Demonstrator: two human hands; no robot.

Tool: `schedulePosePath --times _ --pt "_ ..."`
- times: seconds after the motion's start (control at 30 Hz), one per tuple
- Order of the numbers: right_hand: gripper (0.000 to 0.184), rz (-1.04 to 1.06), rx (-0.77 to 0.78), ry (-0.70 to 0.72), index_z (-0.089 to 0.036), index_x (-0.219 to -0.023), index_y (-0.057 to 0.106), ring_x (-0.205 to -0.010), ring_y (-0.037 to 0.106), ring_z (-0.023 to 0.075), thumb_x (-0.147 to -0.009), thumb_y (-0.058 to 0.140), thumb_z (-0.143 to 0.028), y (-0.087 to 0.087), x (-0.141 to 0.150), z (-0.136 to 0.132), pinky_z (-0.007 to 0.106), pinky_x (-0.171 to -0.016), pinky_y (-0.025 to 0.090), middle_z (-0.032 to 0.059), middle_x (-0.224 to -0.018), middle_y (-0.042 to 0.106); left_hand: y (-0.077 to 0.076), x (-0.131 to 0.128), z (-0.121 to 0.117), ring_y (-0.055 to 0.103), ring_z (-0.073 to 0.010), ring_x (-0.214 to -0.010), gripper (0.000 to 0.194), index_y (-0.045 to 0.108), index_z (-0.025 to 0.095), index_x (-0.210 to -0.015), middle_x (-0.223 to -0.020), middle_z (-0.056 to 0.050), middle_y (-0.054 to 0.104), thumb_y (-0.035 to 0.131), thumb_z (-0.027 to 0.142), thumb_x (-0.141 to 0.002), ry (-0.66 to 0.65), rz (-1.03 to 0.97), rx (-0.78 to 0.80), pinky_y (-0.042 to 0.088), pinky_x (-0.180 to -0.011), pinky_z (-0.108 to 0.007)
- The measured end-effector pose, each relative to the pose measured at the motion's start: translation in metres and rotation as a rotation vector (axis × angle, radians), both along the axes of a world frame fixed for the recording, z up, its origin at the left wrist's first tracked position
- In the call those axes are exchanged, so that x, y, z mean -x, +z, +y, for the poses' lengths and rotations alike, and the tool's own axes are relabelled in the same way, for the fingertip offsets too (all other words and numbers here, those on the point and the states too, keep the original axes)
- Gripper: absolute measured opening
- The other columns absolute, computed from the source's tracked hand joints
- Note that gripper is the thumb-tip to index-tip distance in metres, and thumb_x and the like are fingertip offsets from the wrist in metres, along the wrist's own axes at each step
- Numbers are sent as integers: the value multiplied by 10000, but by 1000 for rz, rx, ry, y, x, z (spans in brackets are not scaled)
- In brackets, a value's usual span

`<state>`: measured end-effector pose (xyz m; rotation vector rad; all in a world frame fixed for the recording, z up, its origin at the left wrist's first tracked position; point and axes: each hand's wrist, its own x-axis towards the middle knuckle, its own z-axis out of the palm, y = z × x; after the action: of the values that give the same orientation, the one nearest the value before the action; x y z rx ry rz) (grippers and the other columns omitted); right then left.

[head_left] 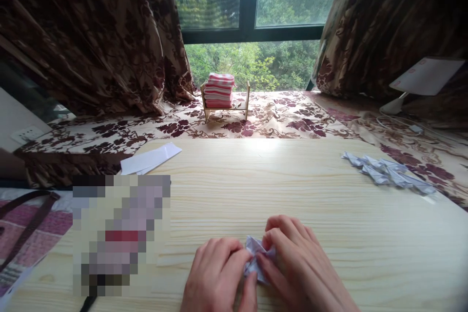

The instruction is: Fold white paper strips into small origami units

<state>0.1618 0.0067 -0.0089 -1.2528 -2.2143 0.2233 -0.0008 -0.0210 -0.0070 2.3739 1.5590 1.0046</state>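
Note:
A small piece of folded white paper (252, 253) lies between my two hands near the front of the wooden table (219, 190). My left hand (221, 273) grips its left side with thumb and fingers. From the right, my right hand (292, 253) pinches the paper, its thumb pressed on the middle. The fingers hide much of the folds, so the paper's full shape cannot be made out. Several folded paper pieces (389, 171) lie grouped at the table's far right.
White paper strips (149, 158) lie at the far left edge. Nearer stands a pixelated object (124, 234) with a black cord. Beyond the table, a small wooden rack (247, 102) holds striped folded cloths (218, 91), and a white lamp (426, 75) stands at right.

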Motion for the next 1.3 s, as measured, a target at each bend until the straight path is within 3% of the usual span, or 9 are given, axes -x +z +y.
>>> schedulePosePath --times 0.1,0.27,0.4,0.57,0.7,0.87,1.1,1.3 --pt "96 43 -23 60 -199 -742 468 -708 492 177 -775 492 -113 -2 1 -5 307 -603 373 30 -774 549 12 -3 5 556 -206 -870 233 556 171 -1011 -934 -82 602 484 166 -790 56 -20 80 466 -745 -341" --pt "106 158 -88 48 -202 -793 483 -771 505 184 -819 437 -111 -8 1 -17 326 -659 401 41 -825 557 30 -5 4 548 -212 -838 146 592 191 -787 -840 -52 596 450 157 -787 42 -31 320 454 -743 -360" --pt "89 282 -56 -18 -218 -886 517 -937 523 202 -823 481 -166 -7 0 -31 341 -757 454 73 -1023 534 36 -8 -9 566 -155 -685 159 576 180 -735 -704 -16 603 451 242 -812 82 -335 568 452 -643 -263" --pt "422 519 138 -90 -238 -1213 382 -854 594 162 -819 531 -249 2 -5 -50 269 -665 519 76 -1067 573 38 -19 -35 545 -106 -584 163 595 166 -750 -691 1 625 541 319 -762 142 -801 685 437 -554 -195" --pt "356 737 277 -106 -234 -1145 459 -735 599 151 -809 556 -298 12 -7 -72 292 -664 517 48 -917 631 45 -25 -56 550 -93 -566 159 609 163 -739 -660 16 614 602 321 -726 146 -947 633 453 -560 -181" --pt "289 1019 403 -103 -223 -1035 508 -641 592 139 -793 584 -359 25 -4 -101 292 -632 513 29 -810 634 54 -23 -80 596 -112 -656 127 606 171 -764 -705 13 613 613 295 -742 66 -899 492 456 -613 -182" --pt "101 972 227 -29 -208 -806 552 -685 604 146 -785 603 -292 47 -5 -129 256 -612 511 22 -806 620 64 -21 -110 586 -96 -704 43 563 191 -782 -732 39 604 593 179 -753 11 -748 131 450 -705 -186" --pt "61 841 177 51 -214 -843 581 -768 606 164 -829 546 -263 66 -6 -145 276 -669 513 24 -849 623 82 -18 -128 589 -104 -754 77 563 198 -810 -754 32 610 577 142 -760 -20 -667 -32 456 -719 -191"
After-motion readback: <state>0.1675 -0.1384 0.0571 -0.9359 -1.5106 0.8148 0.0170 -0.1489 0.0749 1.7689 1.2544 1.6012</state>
